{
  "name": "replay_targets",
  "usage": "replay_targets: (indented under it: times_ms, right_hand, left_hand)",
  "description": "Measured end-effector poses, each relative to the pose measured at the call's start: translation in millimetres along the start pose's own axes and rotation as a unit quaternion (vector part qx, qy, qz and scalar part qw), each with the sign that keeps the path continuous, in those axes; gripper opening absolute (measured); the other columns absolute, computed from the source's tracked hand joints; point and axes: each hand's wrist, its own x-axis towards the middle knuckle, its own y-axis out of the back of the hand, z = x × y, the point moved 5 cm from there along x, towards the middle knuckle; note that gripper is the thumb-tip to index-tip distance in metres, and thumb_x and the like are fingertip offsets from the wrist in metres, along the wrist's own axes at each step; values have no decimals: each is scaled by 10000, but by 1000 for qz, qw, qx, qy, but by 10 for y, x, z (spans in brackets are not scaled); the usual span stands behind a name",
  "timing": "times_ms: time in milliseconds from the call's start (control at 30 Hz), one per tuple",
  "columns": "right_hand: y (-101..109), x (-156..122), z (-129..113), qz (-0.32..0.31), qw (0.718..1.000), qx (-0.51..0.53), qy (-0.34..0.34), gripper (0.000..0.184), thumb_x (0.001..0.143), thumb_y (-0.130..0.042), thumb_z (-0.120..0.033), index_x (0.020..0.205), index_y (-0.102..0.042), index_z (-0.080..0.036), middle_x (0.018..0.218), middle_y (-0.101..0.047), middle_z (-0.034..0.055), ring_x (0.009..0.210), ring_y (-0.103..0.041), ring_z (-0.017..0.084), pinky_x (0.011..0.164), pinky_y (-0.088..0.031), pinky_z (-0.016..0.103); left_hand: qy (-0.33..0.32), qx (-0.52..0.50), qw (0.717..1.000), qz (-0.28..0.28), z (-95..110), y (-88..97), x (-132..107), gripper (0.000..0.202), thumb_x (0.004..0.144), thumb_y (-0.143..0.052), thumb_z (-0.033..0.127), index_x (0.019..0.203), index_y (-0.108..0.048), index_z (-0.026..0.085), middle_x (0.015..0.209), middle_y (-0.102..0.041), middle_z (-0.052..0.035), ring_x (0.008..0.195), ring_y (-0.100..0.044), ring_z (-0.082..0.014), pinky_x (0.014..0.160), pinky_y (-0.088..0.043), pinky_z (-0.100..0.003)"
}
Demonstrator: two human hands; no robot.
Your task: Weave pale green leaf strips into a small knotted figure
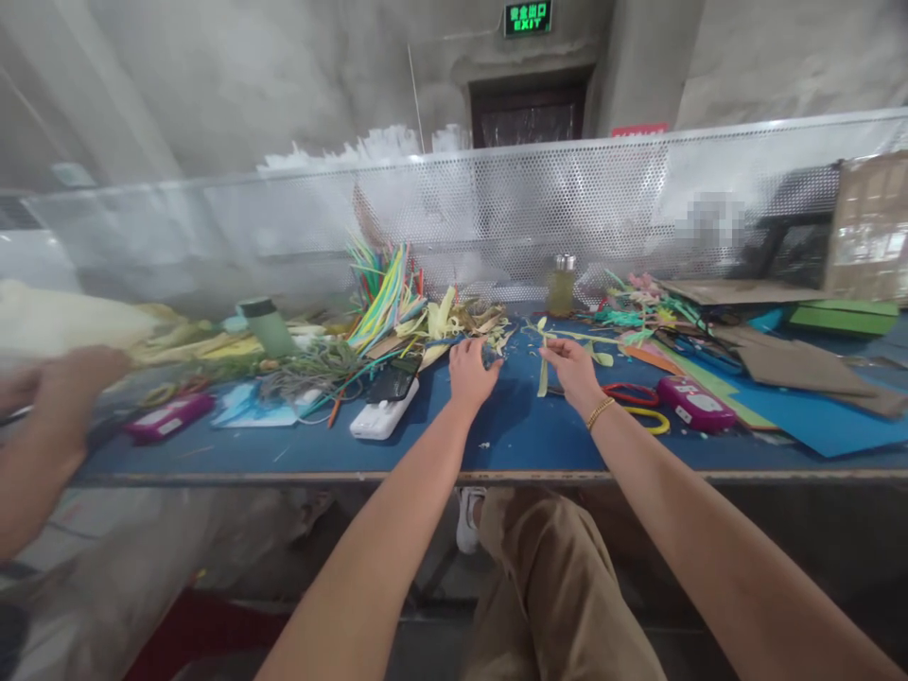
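Right hand (573, 371) pinching pale green strip (543, 380); long axis seemingly runs toward near table edge (525, 477).

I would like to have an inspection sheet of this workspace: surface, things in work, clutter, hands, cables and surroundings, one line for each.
Surface: blue tabletop, small scraps on it.
Job's things: pale green strip; pale husk-like pieces by the left hand.
Clutter: dark phone-like device, white device, two magenta boxes, bundle of coloured stems.
Hands: right hand pinches the strip; left is curled, its grip unclear.
Cables: thin line on the wall, perhaps a cable.
Surroundings: perforated screen behind, lit exit sign above; another person's arm at far left, blurred.
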Motion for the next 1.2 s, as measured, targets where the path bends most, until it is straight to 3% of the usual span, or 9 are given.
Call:
replay_targets:
  times_ms: [133, 233, 300, 400, 567, 700, 833, 1000, 1200]
  right_hand:
    - [-95, -94, -24, -70, 997, -11, -17, 368, 595, -762, -443, 806, -658, -161, 740, -669, 21, 673, -581, 134, 648, -466, 269]
    - [-199, -169, -29, -166, 984, -66, -1, 295, 608, -759, -400, 762, -675, -162, 689, -656, -4, 629, -552, 122, 624, -443, 255]
    - [-254, -213, -28, -227, 964, -133, 27, 241, 634, -738, -373, 736, -683, -163, 647, -635, -22, 604, -529, 119, 610, -426, 252]
    - [-283, -242, -30, -267, 940, -204, 62, 208, 658, -720, -347, 748, -702, -161, 659, -647, -19, 615, -538, 126, 618, -425, 256]
    - [-223, -173, -40, -192, 969, -151, 46, 233, 682, -712, -365, 799, -680, -165, 710, -690, 18, 629, -596, 138, 643, -483, 272]
    - [-174, -94, 5, -134, 984, -113, 24, 234, 715, -670, -408, 748, -653, -177, 654, -670, 16, 580, -592, 135, 602, -499, 270]
    - [-143, -34, 42, -116, 986, -115, 36, 233, 728, -666, -415, 746, -654, -183, 662, -667, 13, 580, -591, 138, 590, -499, 268]
    - [-134, -27, 32, -113, 978, -161, 72, 182, 751, -658, -373, 766, -668, -192, 680, -677, 14, 607, -603, 147, 613, -488, 273]
    - [-151, -52, 9, -123, 967, -201, 93, 162, 771, -644, -355, 767, -672, -195, 695, -690, 19, 623, -617, 155, 629, -485, 279]
  left_hand:
    - [-87, -18, 996, 20, 281, 73, -44, 487, 801, -651, 243, 1279, -562, 215, 1319, -542, -133, 1251, -455, -310, 1096, -297, -460]
    - [-112, -14, 993, 23, 421, 83, -63, 517, 820, -609, 191, 1330, -540, 239, 1404, -510, -106, 1339, -376, -310, 1128, -237, -464]
    - [-97, -6, 995, -6, 410, 20, -57, 491, 812, -598, 149, 1294, -580, 241, 1304, -606, -103, 1298, -428, -314, 1090, -283, -468]
    - [-41, -13, 998, -45, 252, -91, -27, 362, 832, -601, 192, 1191, -649, 209, 1083, -712, -117, 1135, -559, -322, 997, -372, -480]
    - [-12, -128, 989, -73, 44, -177, 6, 367, 833, -632, 238, 1197, -626, 196, 1089, -715, -108, 1010, -648, -265, 910, -464, -398]
    - [-9, -164, 982, -96, 24, -219, -1, 401, 800, -683, 262, 1189, -617, 192, 1029, -721, -96, 972, -664, -253, 890, -485, -382]
    - [-3, -180, 981, -71, 22, -191, 14, 316, 820, -665, 278, 1123, -640, 190, 1040, -717, -89, 975, -661, -228, 874, -492, -350]
    - [0, -165, 985, -51, 11, -125, 54, 96, 829, -641, 252, 882, -686, 185, 907, -731, -58, 862, -664, -207, 811, -492, -329]
    - [23, -220, 974, -43, -34, -125, 63, 82, 799, -662, 198, 871, -701, 196, 942, -743, -46, 835, -672, -191, 787, -496, -309]
